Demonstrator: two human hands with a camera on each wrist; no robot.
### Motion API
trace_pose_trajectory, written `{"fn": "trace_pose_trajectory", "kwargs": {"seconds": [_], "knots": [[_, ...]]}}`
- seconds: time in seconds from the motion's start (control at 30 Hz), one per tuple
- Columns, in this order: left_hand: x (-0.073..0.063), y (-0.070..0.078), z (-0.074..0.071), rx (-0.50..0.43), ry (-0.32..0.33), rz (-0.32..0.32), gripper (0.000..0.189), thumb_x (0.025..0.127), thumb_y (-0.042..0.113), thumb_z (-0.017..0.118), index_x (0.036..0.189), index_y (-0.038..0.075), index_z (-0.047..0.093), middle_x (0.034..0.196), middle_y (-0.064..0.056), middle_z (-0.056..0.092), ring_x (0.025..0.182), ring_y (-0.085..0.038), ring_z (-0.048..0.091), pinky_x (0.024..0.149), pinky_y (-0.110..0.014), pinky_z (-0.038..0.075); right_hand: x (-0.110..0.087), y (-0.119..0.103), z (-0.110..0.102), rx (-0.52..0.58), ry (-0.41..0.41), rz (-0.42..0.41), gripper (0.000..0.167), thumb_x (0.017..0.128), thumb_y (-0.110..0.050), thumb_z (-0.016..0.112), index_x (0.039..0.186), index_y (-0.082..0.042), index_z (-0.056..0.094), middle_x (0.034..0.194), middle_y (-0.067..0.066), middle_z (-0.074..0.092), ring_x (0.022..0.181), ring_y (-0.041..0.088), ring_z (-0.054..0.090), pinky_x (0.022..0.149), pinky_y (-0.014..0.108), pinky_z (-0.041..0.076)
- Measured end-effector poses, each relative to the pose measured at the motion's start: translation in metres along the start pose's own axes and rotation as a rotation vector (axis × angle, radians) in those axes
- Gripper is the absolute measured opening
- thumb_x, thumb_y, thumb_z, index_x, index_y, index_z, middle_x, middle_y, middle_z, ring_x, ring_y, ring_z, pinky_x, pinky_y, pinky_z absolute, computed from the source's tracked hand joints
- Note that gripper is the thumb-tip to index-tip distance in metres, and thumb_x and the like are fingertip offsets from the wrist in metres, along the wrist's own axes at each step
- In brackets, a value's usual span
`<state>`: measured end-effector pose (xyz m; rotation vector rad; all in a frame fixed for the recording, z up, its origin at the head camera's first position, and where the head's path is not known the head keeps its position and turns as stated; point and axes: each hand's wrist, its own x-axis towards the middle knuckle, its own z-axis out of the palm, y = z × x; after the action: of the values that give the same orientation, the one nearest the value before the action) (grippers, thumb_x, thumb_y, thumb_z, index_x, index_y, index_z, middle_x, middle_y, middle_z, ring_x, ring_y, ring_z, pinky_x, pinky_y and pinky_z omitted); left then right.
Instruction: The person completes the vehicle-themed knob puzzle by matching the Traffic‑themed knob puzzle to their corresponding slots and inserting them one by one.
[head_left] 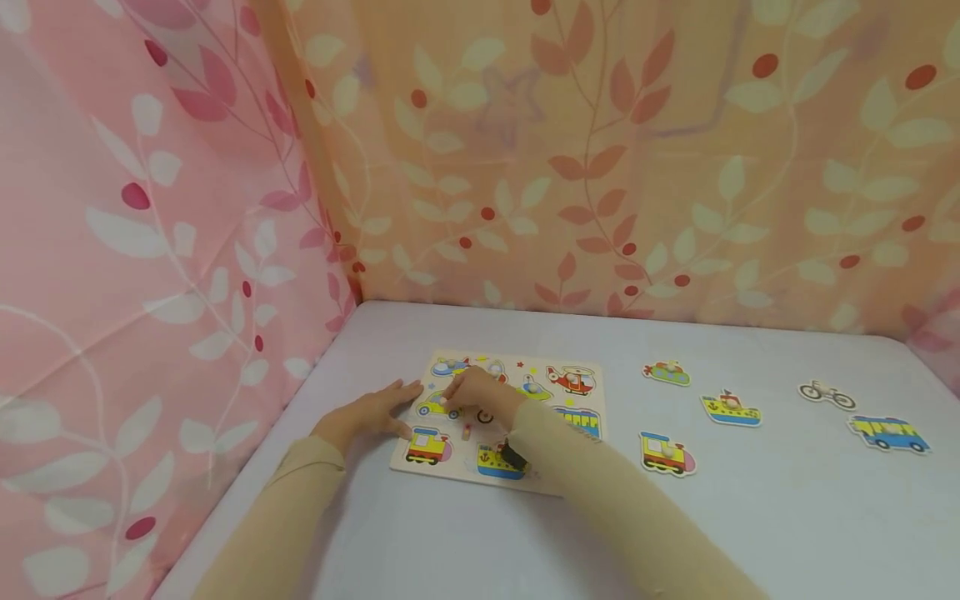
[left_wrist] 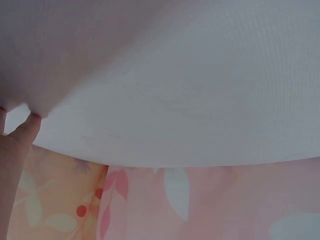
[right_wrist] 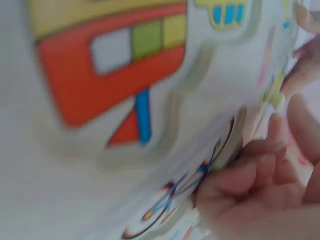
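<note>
A wooden peg puzzle board [head_left: 461, 468] with vehicle pictures lies on the table. My left hand [head_left: 367, 417] rests at its left edge, fingers extended, thumb close to the train picture [head_left: 426, 447]. The right hand [head_left: 483, 390] reaches over the board, its thumb and index finger pinching at the knob of a yellow car piece [head_left: 431, 408]. In the right wrist view the other fingers [right_wrist: 240, 185] curl under, above the bicycle picture [right_wrist: 170, 200]. A helicopter [head_left: 576, 382] shows at the board's upper right. The right forearm covers part of the lower right.
Loose pieces lie right of the board: a submarine [head_left: 667, 373], a ship [head_left: 731, 410], a train [head_left: 663, 455], a bicycle [head_left: 825, 394] and a bus [head_left: 890, 434]. Floral curtains [head_left: 480, 167] stand behind and left of the white table [head_left: 420, 550].
</note>
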<state>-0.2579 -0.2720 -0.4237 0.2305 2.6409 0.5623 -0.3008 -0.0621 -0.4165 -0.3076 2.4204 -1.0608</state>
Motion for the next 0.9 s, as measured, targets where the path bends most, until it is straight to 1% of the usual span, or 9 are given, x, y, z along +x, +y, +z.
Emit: {"fn": "trace_pose_trajectory", "kwargs": {"seconds": [0.07, 0.13, 0.23, 0.3, 0.37, 0.43, 0.67, 0.77, 0.9], "knots": [[0.000, 0.000, -0.001, -0.004, 0.002, 0.011, 0.089, 0.080, 0.031, 0.078, 0.154, 0.019, 0.030, 0.160, -0.017, 0.017, 0.146, -0.040, 0.012, 0.111, -0.065, 0.014, 0.000, 0.003, -0.005, 0.037, -0.028, -0.019, 0.019, 0.084, -0.020, 0.077, 0.101, -0.011, 0.075, 0.109, 0.003, 0.066, 0.095, 0.017, 0.057, 0.087, 0.033, 0.049], [0.000, 0.001, -0.001, -0.008, 0.002, 0.005, 0.089, 0.080, 0.031, 0.078, 0.154, 0.020, 0.030, 0.160, -0.017, 0.016, 0.146, -0.040, 0.011, 0.111, -0.065, 0.014, -0.001, 0.007, -0.010, 0.111, -0.048, -0.029, 0.021, 0.086, -0.019, 0.076, 0.104, -0.010, 0.073, 0.111, 0.004, 0.063, 0.093, 0.015, 0.055, 0.083, 0.031, 0.048], [0.001, 0.000, 0.000, -0.005, -0.001, -0.008, 0.089, 0.080, 0.032, 0.078, 0.154, 0.021, 0.029, 0.160, -0.016, 0.016, 0.146, -0.039, 0.011, 0.111, -0.065, 0.014, -0.003, 0.013, -0.018, 0.230, -0.062, -0.048, 0.023, 0.088, -0.016, 0.073, 0.109, -0.007, 0.071, 0.096, 0.002, 0.061, 0.068, 0.012, 0.047, 0.063, 0.026, 0.043], [0.001, 0.000, 0.000, -0.005, -0.009, -0.023, 0.090, 0.080, 0.034, 0.078, 0.154, 0.024, 0.028, 0.161, -0.015, 0.015, 0.146, -0.039, 0.010, 0.111, -0.065, 0.013, -0.006, 0.018, -0.023, 0.316, -0.061, -0.042, 0.024, 0.090, -0.014, 0.070, 0.112, -0.005, 0.069, 0.082, 0.001, 0.056, 0.054, 0.010, 0.035, 0.051, 0.025, 0.033], [0.000, 0.000, 0.000, -0.007, -0.009, -0.028, 0.090, 0.080, 0.035, 0.078, 0.154, 0.023, 0.028, 0.161, -0.015, 0.015, 0.146, -0.039, 0.010, 0.111, -0.064, 0.013, -0.010, 0.022, -0.030, 0.385, -0.058, -0.037, 0.025, 0.092, -0.011, 0.068, 0.115, -0.003, 0.067, 0.072, 0.001, 0.052, 0.045, 0.011, 0.025, 0.045, 0.025, 0.026], [0.000, 0.001, -0.002, -0.009, -0.008, -0.028, 0.091, 0.080, 0.035, 0.078, 0.155, 0.023, 0.027, 0.161, -0.016, 0.014, 0.146, -0.040, 0.010, 0.112, -0.064, 0.012, -0.015, 0.027, -0.038, 0.420, -0.048, -0.035, 0.025, 0.093, -0.010, 0.066, 0.117, -0.002, 0.065, 0.071, 0.001, 0.053, 0.042, 0.009, 0.024, 0.044, 0.024, 0.024], [0.001, 0.002, -0.005, -0.007, -0.004, 0.007, 0.088, 0.083, 0.033, 0.076, 0.154, 0.018, 0.027, 0.161, -0.017, 0.013, 0.146, -0.041, 0.007, 0.111, -0.065, 0.011, -0.041, 0.047, -0.066, 0.345, -0.014, -0.031, 0.021, 0.091, -0.012, 0.068, 0.111, -0.006, 0.067, 0.064, -0.002, 0.045, 0.043, 0.008, 0.025, 0.043, 0.022, 0.025], [0.003, 0.002, -0.003, 0.005, 0.006, 0.018, 0.083, 0.084, 0.033, 0.075, 0.153, 0.016, 0.032, 0.160, -0.015, 0.018, 0.146, -0.040, 0.010, 0.111, -0.065, 0.010, -0.051, 0.058, -0.074, 0.337, 0.003, -0.027, 0.019, 0.092, -0.013, 0.068, 0.109, -0.006, 0.067, 0.066, 0.001, 0.046, 0.048, 0.011, 0.032, 0.045, 0.022, 0.027], [0.007, 0.003, -0.002, 0.071, 0.036, 0.056, 0.077, 0.086, 0.034, 0.074, 0.150, 0.013, 0.038, 0.158, -0.011, 0.027, 0.145, -0.037, 0.017, 0.110, -0.068, 0.008, -0.063, 0.074, -0.084, 0.357, 0.014, -0.002, 0.023, 0.093, -0.013, 0.067, 0.113, -0.003, 0.065, 0.085, 0.005, 0.054, 0.057, 0.016, 0.038, 0.050, 0.024, 0.030]]}}
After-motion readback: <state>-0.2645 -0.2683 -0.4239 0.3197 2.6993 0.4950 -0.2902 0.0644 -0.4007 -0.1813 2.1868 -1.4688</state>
